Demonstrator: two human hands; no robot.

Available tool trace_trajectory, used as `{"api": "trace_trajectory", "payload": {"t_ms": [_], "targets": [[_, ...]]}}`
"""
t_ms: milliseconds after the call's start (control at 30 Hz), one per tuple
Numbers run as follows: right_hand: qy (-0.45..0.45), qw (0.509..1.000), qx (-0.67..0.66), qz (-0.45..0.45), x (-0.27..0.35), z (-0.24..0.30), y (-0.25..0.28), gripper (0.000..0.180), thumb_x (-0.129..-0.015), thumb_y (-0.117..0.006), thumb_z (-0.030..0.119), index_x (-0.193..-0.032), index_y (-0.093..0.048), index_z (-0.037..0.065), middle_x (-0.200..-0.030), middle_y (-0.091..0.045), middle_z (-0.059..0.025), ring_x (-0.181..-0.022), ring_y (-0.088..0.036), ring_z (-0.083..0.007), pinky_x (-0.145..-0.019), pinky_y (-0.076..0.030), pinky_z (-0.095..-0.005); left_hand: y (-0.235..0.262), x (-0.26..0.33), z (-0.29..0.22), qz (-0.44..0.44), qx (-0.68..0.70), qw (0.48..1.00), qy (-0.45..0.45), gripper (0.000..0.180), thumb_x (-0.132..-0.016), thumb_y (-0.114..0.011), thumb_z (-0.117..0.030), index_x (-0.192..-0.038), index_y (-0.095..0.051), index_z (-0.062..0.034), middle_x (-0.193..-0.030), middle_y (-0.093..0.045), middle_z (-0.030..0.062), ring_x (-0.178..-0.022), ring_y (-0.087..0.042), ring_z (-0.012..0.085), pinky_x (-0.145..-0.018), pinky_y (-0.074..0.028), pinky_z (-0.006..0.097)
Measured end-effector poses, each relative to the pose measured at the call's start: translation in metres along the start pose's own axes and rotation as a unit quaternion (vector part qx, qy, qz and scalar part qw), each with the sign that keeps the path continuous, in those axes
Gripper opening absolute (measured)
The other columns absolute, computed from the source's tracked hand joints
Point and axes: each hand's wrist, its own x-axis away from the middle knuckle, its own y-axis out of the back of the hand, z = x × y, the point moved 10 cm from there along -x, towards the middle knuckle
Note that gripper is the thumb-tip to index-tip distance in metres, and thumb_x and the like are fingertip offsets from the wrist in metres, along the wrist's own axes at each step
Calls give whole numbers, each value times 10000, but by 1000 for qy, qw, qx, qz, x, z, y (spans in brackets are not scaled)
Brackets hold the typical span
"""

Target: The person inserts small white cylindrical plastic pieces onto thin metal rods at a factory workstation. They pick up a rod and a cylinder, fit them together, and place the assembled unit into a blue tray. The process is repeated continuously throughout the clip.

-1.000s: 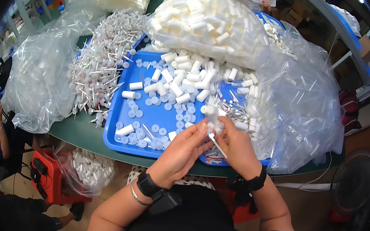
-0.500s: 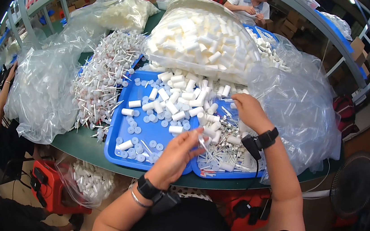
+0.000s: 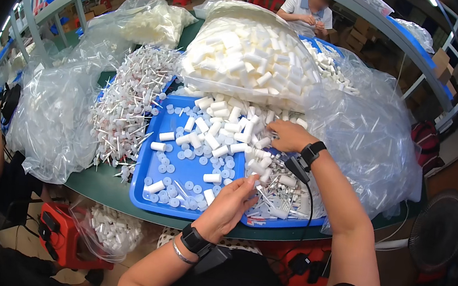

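White plastic tubes (image 3: 225, 128) lay heaped on the blue tray (image 3: 149, 187) on the green worktop (image 3: 99, 185). My right hand (image 3: 291, 136) reached into the heap, fingers curled on them; my left hand (image 3: 231, 202) pinched a small part, too small to name.

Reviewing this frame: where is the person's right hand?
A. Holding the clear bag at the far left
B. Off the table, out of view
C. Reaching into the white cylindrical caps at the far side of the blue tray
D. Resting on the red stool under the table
C: the right hand lies on the heap of white cylindrical caps at the far side of the blue tray, palm down.
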Motion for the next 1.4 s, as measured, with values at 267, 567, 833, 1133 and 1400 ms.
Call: {"api": "trace_trajectory", "payload": {"t_ms": [267,567,833,1133,1400], "targets": [[45,996,15,78,67,29,7,299,-848,-632,262,-1092,-758,146,-1046,-750,-103,-1020,-683,-305,-917,-506,-476,-3,-21,-17,-14,43,999,-20,433,-1069,-558,-370,-1303,-556,-5,-1341,-580,89,-1225,-550,216,-1062,-438,391],[33,998,-4,49,103,39,27,366,-862,-585,223,-1173,-736,103,-1097,-743,-141,-1114,-662,-295,-1095,-366,-520,-36,-83,-74,41,85,992,-90,340,-1077,-546,-333,-1241,-560,-34,-1226,-590,87,-1129,-559,222,-1045,-444,421],[100,991,-22,-81,130,76,74,528,-861,-724,235,-1346,-591,73,-1307,-640,-152,-1227,-589,-345,-1112,-371,-524,-36,-44,-107,35,98,989,-110,416,-1066,-557,-345,-1343,-472,-47,-1460,-485,112,-1348,-433,269,-1168,-328,634],[154,985,7,-70,82,120,28,420,-853,-642,74,-1269,-619,122,-1195,-647,-155,-1028,-669,-373,-845,-554,-475,17,17,-62,-20,120,991,-61,399,-1081,-514,-346,-1299,-542,-12,-1443,-544,162,-1317,-520,278,-1131,-433,520],[46,977,-93,-188,52,21,76,182,-915,-650,139,-1063,-705,50,-1046,-713,-173,-958,-676,-390,-833,-535,-446,44,49,-50,-34,161,985,-59,392,-1079,-530,-337,-1219,-584,25,-1427,-545,194,-1299,-540,312,-1104,-476,495]]}}
